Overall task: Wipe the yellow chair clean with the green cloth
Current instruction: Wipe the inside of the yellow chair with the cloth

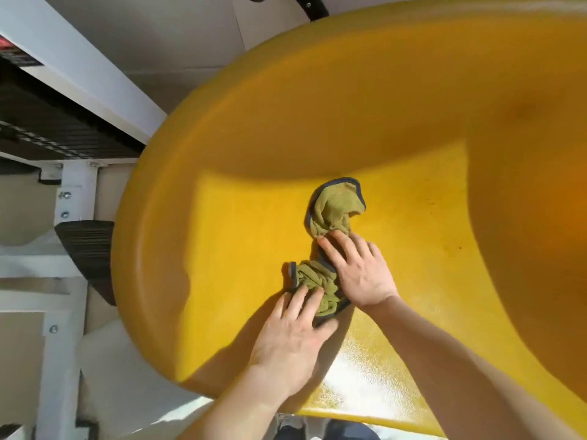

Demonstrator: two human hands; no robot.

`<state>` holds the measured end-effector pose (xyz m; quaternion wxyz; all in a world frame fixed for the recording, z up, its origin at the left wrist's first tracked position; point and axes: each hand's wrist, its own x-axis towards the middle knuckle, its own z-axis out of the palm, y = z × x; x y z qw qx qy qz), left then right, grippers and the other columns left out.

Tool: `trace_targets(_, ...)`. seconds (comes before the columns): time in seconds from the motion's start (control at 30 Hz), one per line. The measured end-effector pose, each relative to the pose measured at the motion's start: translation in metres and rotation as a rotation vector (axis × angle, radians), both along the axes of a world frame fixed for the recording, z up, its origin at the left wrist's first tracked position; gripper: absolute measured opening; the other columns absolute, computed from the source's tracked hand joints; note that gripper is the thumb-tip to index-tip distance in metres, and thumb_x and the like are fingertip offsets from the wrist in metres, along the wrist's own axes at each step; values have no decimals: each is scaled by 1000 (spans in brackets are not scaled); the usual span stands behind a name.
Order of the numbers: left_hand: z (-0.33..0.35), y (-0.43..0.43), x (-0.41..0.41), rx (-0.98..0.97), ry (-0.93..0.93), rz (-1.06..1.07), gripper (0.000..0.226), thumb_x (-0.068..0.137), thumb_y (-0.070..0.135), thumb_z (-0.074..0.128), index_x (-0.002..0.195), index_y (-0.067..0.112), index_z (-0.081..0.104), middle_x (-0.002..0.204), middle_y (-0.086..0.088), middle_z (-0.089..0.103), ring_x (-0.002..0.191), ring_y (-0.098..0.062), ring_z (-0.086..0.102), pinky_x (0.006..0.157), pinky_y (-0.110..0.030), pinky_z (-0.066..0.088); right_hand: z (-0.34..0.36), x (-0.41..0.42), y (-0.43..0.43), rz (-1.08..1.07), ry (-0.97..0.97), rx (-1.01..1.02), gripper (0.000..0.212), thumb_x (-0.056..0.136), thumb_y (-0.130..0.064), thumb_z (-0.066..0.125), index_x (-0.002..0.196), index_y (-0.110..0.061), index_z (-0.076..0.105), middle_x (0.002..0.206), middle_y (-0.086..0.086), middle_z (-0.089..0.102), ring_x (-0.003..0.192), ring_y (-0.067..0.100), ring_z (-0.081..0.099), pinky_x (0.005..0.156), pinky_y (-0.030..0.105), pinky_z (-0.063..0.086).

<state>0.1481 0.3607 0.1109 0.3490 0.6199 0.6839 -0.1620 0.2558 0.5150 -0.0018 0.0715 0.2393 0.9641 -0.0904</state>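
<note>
My left hand (295, 328) and right hand (359, 271) press flat-fingered on the bunched green cloth (333, 208). I fear it slips free, leaving the yellow chair (381, 106) patchy.

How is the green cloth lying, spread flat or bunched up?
Bunched up: the green cloth lies in twisted folds on the yellow chair, left hand and right hand pressing it.
</note>
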Motion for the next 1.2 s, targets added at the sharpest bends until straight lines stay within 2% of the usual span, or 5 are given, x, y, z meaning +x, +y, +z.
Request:
trace_targets(0.2, -11, 3, 11, 165, 103, 241, 49, 98, 31, 50, 146, 24, 47, 159, 0, 34, 137, -30, 37, 116, -44, 28, 17, 23, -76, -681, 217, -380, 57, 93, -44, 41, 141, -15, 50, 137, 9, 48, 124, 29, 46, 99, 44, 46)
trace_targets(0.43, 45, 28, -43, 227, -830, 1177, 23, 83, 22, 57, 83, 23, 80, 113, 11, 75, 114, -6, 64, 105, -31, 47, 46, -33, -90, -1152, 379, -987, 75, 68, -57, 57, 139, -35, 46, 121, -1, 44, 113, 16, 48, 101, 35, 42)
trace_targets(0.7, 125, 28, -130, 915, 283, 553, 50, 88, 8, 57, 137, 12, 55, 150, -11, 49, 141, -31, 41, 117, -50, 29, 107, -177, 11, -1559, 920, -835, 46, 92, -29, 51, 134, -12, 51, 130, 19, 50, 116, 34, 51, 97, 32, 37)
trace_targets(1.03, 114, 27, -145, 918, 186, 619, 60, 95, 19, 44, 152, 2, 35, 161, -14, 31, 151, -26, 26, 120, -49, 27, 165, -188, -100, -795, 826, -904, 37, 91, -29, 56, 127, -35, 46, 120, -8, 41, 114, 7, 50, 99, 37, 44)
trace_targets(1.2, 110, 28, -141, 916, 264, 606, 64, 101, 39, 36, 154, 3, 33, 162, -13, 29, 152, -27, 25, 122, -47, 22, 197, -237, -12, -1302, 1080, -853, 64, 76, -35, 44, 137, -16, 46, 117, 7, 42, 118, 33, 45, 101, 39, 38)
